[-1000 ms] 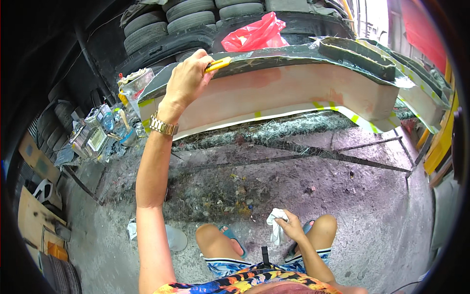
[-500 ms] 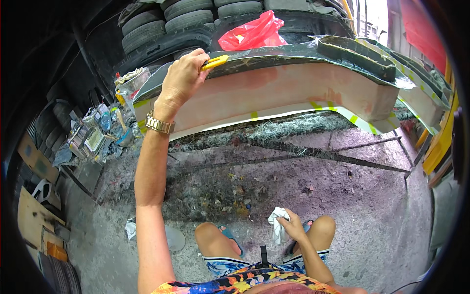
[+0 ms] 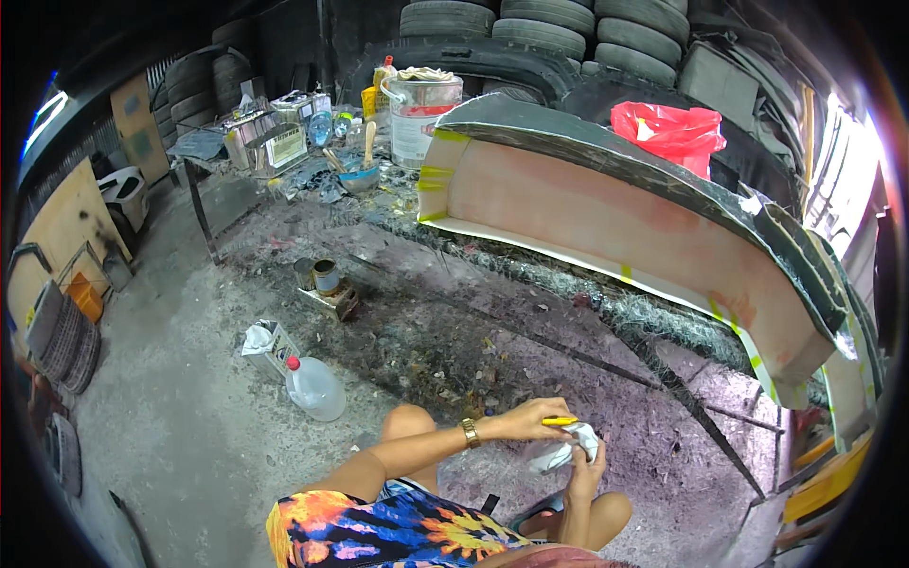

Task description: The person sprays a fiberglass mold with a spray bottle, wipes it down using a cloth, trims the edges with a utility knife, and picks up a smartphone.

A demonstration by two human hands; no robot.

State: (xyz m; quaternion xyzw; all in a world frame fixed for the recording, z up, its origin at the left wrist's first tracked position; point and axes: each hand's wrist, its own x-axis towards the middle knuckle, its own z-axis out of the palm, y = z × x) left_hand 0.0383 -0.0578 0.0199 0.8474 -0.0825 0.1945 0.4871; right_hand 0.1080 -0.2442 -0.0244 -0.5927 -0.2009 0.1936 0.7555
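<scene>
My left hand (image 3: 526, 419), with a gold watch at its wrist, is closed around a yellow utility knife (image 3: 560, 420). It hovers low in front of me, right beside my right hand (image 3: 585, 478). The right fingers grip a crumpled white cloth (image 3: 552, 460), whose top edge meets the knife's end; whether a blade is out I cannot make out. Farther off, at the right, stands a long curved bumper-like panel (image 3: 606, 199), pinkish-beige on its face with a dark upper flange and yellow-green tape pieces along its edges. Neither hand touches it.
A red plastic bag (image 3: 668, 133) sits behind the panel. On the bench at the left are a large paint bucket (image 3: 412, 123), metal cans (image 3: 284, 142) and a blue bowl (image 3: 360, 178). A clear jug (image 3: 315, 390) with a red cap stands on the floor. Stacked tires (image 3: 540, 28) line the back.
My left hand has come down from the panel's top edge to the cloth in my right hand, bringing the yellow knife along. The view has turned left.
</scene>
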